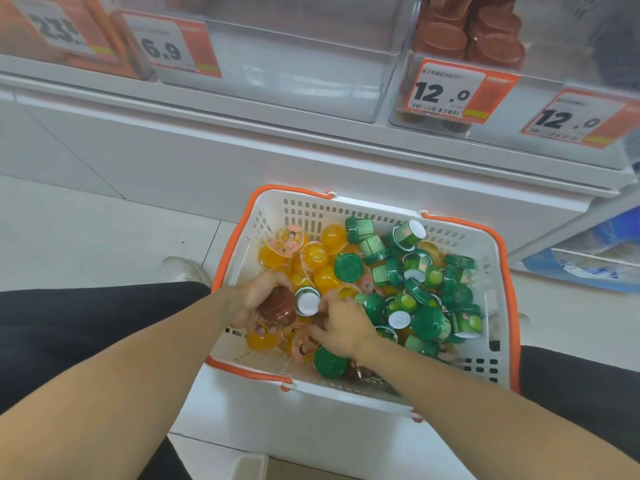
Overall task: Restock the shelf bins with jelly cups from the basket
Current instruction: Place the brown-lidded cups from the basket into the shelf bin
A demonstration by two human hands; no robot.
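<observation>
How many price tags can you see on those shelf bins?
4. One far left reading 23, one reading 6.9, and two reading 12.0: centre-right and far right. Others may lie outside the view.

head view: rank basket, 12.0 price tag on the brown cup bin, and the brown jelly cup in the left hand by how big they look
1. basket, by far the largest
2. 12.0 price tag
3. brown jelly cup, in the left hand

Tag versus cup is unsure: they sit at different distances.

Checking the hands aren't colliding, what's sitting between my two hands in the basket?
In the head view, a green jelly cup showing its white end lies between the left hand, which grips a brown cup, and the right hand.
</observation>
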